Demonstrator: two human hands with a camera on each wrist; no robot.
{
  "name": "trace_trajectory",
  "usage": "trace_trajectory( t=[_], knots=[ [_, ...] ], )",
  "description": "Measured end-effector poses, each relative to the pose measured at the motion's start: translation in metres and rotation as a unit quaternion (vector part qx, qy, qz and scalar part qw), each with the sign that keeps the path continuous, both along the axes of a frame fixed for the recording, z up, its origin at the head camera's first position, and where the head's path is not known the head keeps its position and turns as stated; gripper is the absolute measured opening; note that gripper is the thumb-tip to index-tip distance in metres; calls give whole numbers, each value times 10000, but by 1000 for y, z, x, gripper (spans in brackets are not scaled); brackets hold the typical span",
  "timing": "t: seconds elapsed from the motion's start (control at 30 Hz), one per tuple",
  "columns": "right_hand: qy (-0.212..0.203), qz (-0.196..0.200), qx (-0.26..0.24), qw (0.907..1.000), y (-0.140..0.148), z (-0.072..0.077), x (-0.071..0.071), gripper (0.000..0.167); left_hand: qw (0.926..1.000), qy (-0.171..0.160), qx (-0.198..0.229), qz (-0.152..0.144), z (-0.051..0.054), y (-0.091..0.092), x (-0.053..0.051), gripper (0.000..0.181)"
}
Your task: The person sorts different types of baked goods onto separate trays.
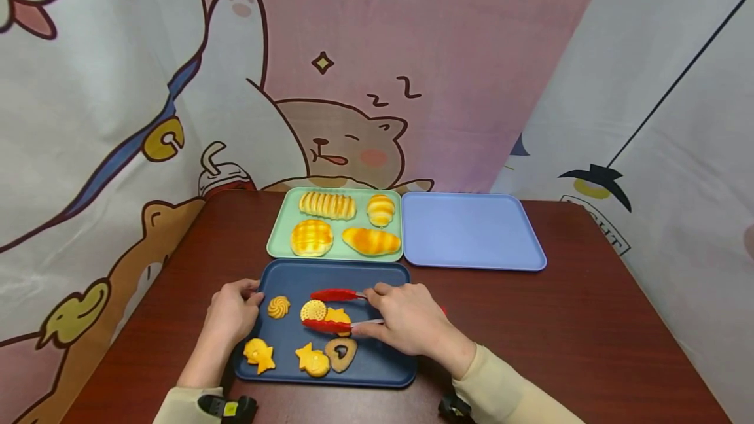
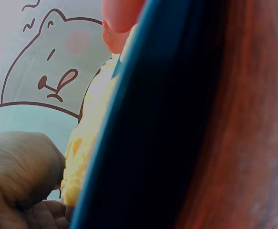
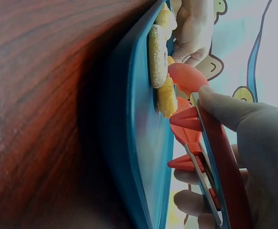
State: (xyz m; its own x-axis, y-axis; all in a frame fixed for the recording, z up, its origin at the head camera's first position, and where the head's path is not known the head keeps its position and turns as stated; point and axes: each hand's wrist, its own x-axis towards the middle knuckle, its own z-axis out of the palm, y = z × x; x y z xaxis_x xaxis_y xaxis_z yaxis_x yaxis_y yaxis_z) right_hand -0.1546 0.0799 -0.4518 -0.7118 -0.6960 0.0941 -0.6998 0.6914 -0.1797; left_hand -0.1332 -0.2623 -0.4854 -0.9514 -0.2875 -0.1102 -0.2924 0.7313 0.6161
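My right hand [image 1: 415, 319] holds a pair of red-tipped tongs [image 1: 334, 294], their arms apart. A round pale cookie [image 1: 313, 309] lies between the tongs' tips; whether they touch it I cannot tell. Partly under the lower tip is a yellow fish-shaped cookie [image 1: 338, 316]. Both lie on the dark blue tray [image 1: 385, 365], whose left rim my left hand [image 1: 232, 311] grips. Also on this tray are a swirl cookie [image 1: 279, 307], two more fish-shaped cookies [image 1: 259, 354] and a brown heart-shaped cookie [image 1: 334, 358]. In the right wrist view the tongs [image 3: 224, 171] stand beside the cookies.
Behind the dark tray is a green tray [image 1: 275, 241] bearing several toy breads, among them a round bun [image 1: 311, 238] and a long ridged loaf [image 1: 327, 205]. A light blue tray [image 1: 474, 231] adjoins it on the right. Brown tabletop [image 1: 577, 319] extends rightward; a printed cloth [image 1: 471, 51] hangs behind.
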Motion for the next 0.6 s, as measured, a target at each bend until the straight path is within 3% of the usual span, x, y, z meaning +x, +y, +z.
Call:
trace_trajectory(
  t=[0.27,0.6],
  knots=[
    [130,60,-149,9998,1,-1,1,71,10000,-19,-12,13,-2,0,0,38],
    [612,-75,-357,9975,11,8,-2,71,10000,33,-56,-37,-3,-1,-1,38]
  ],
)
